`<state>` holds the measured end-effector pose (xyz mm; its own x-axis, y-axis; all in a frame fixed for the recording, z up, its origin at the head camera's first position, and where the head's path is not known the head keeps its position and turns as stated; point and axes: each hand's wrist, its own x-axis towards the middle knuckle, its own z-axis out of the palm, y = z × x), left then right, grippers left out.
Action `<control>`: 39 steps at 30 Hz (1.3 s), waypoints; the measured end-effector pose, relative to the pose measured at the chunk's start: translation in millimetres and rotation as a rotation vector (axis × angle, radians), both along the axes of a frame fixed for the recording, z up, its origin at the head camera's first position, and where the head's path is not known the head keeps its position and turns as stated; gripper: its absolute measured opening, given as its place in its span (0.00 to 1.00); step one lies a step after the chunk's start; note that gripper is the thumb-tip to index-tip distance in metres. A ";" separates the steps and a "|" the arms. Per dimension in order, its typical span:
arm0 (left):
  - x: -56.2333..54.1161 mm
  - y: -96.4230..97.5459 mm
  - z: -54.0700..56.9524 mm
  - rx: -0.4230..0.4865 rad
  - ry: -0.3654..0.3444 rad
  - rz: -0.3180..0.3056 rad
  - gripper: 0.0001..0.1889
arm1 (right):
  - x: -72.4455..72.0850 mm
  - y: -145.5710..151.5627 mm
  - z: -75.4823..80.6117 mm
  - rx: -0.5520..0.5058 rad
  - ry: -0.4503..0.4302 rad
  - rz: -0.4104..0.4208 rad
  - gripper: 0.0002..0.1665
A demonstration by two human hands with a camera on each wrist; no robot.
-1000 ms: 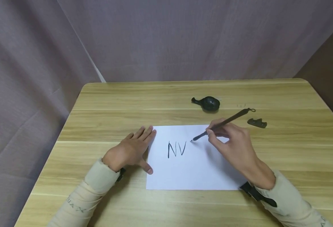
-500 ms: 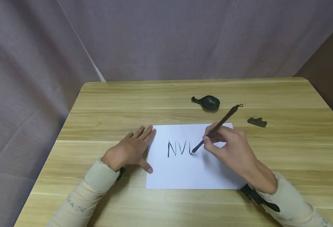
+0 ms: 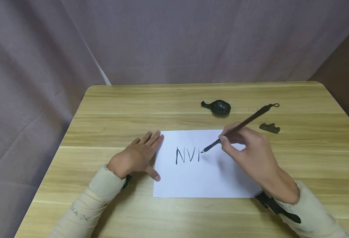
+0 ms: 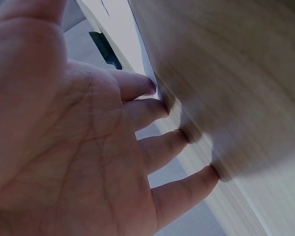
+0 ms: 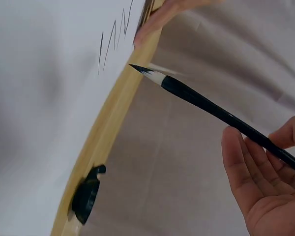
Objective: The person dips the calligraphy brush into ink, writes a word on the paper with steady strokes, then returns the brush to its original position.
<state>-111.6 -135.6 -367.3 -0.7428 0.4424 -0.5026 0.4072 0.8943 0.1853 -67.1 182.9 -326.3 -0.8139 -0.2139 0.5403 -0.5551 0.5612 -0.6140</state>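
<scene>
My right hand (image 3: 251,152) pinches a dark-handled ink brush (image 3: 248,120) between thumb and fingers. In the right wrist view, the brush has a white bristle head with a black pointed tip, and that tip stands off the paper. On the white sheet of paper (image 3: 180,185) are black brushed letters (image 3: 186,155): an N, a V and one upright stroke. The tip overlaps the spot just right of that stroke in the head view. My left hand (image 3: 135,157) lies with spread, straight fingers at the sheet's left edge, fingertips touching the table in the left wrist view.
Behind the paper on the wooden table (image 3: 117,109) sits a small black round dish with a curved spout-like handle (image 3: 220,108). To its right lies a dark notched piece like a brush rest (image 3: 269,128). A grey curtain (image 3: 177,43) hangs behind the table.
An upright stroke has appeared right of the V, drawn downward by the brush. Since then, my right hand has shifted right and the brush has risen and tilted further right. The left hand stays put.
</scene>
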 end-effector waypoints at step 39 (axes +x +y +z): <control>6.3 -15.5 -0.7 0.035 0.001 0.026 0.76 | -0.3 12.8 -15.3 -0.086 0.032 0.007 0.13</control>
<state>-105.4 -151.1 -368.0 -0.7548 0.4400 -0.4865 0.3839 0.8977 0.2162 -67.4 195.7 -341.6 -0.7942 -0.1713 0.5830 -0.5794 0.5026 -0.6416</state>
